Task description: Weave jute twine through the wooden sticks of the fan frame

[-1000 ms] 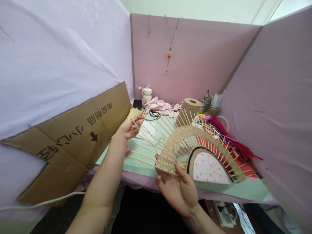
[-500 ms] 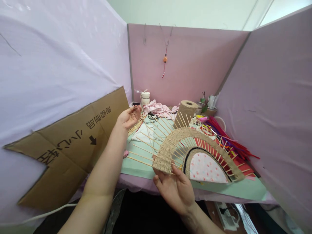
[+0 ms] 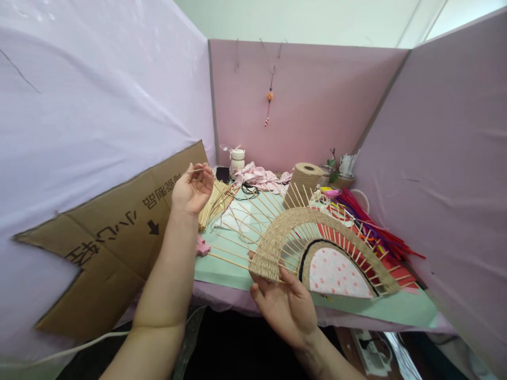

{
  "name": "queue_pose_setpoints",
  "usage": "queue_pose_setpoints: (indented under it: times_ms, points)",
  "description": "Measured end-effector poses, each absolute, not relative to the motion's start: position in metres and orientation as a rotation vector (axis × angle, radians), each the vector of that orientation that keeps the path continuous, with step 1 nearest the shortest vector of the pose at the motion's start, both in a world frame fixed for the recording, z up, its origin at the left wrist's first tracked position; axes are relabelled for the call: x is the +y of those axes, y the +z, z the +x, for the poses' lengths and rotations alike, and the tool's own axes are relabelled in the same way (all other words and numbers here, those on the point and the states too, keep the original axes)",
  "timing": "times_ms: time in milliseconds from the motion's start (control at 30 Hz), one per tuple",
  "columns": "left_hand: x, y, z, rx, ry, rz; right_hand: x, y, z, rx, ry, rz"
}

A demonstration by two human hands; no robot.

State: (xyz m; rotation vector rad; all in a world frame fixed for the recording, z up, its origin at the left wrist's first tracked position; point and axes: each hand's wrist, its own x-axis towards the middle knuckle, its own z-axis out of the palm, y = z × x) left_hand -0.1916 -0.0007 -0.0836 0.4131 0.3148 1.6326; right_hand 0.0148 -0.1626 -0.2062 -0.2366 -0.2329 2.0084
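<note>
The picture is mostly bright, with soft light. The top right corner (image 3: 471, 18) is the whitest part. Tiny shiny spots show on the pale cloth (image 3: 99, 105) at the upper left. The right wall (image 3: 447, 158) looks grayer and dimmer, and the bottom middle is almost black. Near the sides, the walls lean and look stretched. Small things in the middle look a bit fuzzy.

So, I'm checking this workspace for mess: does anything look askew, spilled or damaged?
Yes: the printed cardboard sheet stands slanted at the left, its edge notched, its arrow pointing down. Beyond the arched woven piece, black cord lies tangled by the crumpled pink cloth. No spill shows.
</note>
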Motion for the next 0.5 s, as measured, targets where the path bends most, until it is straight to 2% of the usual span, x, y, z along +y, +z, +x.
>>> queue_pose_setpoints:
  times_ms: [200,500]
  points:
    - [-0.004,-0.103,-0.2,0.313,1.778,0.254,-0.161,-0.207,0.015,-0.208,2.037,-0.181]
    - [-0.002,-0.093,-0.188,0.306,1.775,0.368,-0.163,-0.209,0.016,-0.215,2.042,-0.197]
